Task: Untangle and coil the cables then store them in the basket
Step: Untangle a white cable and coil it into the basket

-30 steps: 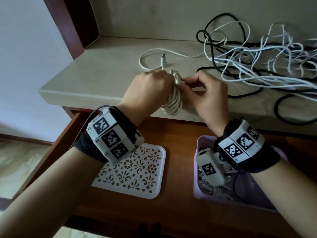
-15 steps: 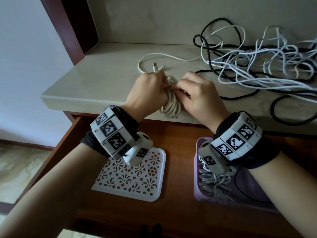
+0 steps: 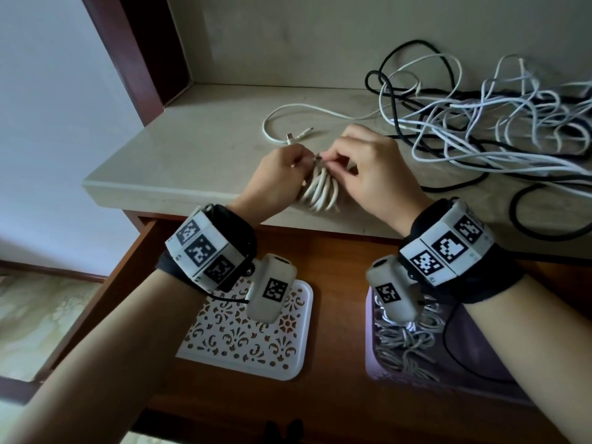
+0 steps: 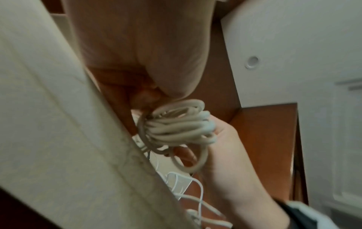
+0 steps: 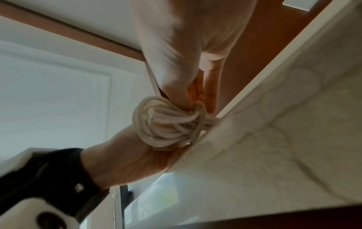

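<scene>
I see both hands knuckles-up over the counter edge (image 3: 179, 193): left hand (image 3: 275, 177) fingers curled round the coiled white cable (image 3: 320, 193), right hand (image 3: 374, 168) pinching its top wrap

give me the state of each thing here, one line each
coiled white cable bundle: wound, held over the counter edge
left hand: grips the bundle
right hand: pinches the cable end at the bundle's top
tangled black and white cables: still knotted
purple basket: holds coiled cables
wooden drawer: open
</scene>
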`<act>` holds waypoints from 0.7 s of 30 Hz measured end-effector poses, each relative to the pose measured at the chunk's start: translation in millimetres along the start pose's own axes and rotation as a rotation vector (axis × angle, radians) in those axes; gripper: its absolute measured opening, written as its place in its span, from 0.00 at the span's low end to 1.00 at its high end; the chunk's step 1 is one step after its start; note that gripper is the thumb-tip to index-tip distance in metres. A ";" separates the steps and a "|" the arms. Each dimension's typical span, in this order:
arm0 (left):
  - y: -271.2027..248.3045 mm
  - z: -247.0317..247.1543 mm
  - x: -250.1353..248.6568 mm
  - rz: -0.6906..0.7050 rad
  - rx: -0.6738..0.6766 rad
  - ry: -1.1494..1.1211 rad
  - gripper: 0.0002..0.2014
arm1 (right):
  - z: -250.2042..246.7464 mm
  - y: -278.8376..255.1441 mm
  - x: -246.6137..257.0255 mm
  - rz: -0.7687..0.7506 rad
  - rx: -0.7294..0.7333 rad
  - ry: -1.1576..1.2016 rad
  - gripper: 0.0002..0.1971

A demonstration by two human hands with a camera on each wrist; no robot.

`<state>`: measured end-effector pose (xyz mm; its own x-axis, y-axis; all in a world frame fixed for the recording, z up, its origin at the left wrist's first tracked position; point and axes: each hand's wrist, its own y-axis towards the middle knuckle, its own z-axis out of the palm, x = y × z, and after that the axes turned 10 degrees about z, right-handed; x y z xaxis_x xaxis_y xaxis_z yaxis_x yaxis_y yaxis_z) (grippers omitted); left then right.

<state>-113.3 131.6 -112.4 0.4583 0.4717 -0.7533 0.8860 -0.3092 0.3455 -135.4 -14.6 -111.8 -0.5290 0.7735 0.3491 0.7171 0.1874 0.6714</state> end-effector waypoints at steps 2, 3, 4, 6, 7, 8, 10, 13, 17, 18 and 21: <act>0.1 1.8 -0.4 0.050 -0.003 0.080 0.08 | -3.1 -1.3 -2.8 -0.006 0.028 -0.035 0.00; -0.2 2.5 -1.2 0.077 -0.005 0.110 0.07 | -5.1 -1.9 -3.1 -0.018 0.049 -0.056 0.01; -0.1 3.1 -2.1 0.098 -0.012 0.128 0.07 | -7.2 -1.9 -2.8 -0.037 0.076 -0.076 0.02; 0.9 4.1 -2.7 0.110 -0.027 0.140 0.08 | -11.1 1.0 -0.3 -0.074 0.145 -0.114 0.03; 1.1 4.6 -2.2 0.097 -0.034 0.132 0.07 | -12.4 3.3 1.6 -0.093 0.184 -0.135 0.03; 0.7 5.2 -1.1 0.070 -0.039 0.099 0.06 | -13.7 5.7 3.2 -0.111 0.225 -0.155 0.04; 0.0 5.7 0.3 0.013 -0.049 -0.008 0.05 | -16.0 11.0 3.7 -0.135 0.304 -0.190 0.06; -1.2 6.8 3.8 -0.012 -0.062 -0.077 0.06 | -18.6 19.7 2.0 -0.101 0.363 -0.164 0.06; -0.9 6.0 8.0 0.003 -0.089 -0.134 0.06 | -23.0 30.5 5.9 0.178 0.400 -0.023 0.06; -0.9 6.1 8.4 0.005 -0.086 -0.143 0.06 | -24.8 33.5 7.0 0.245 0.427 -0.021 0.07; -0.9 7.2 9.7 0.017 -0.088 -0.139 0.05 | -28.6 43.1 11.7 0.398 0.515 -0.005 0.07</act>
<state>-110.2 130.5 -124.0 0.4642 0.3463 -0.8152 0.8839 -0.2396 0.4015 -123.7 -14.8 -60.1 -0.1772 0.8462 0.5025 0.9842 0.1518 0.0914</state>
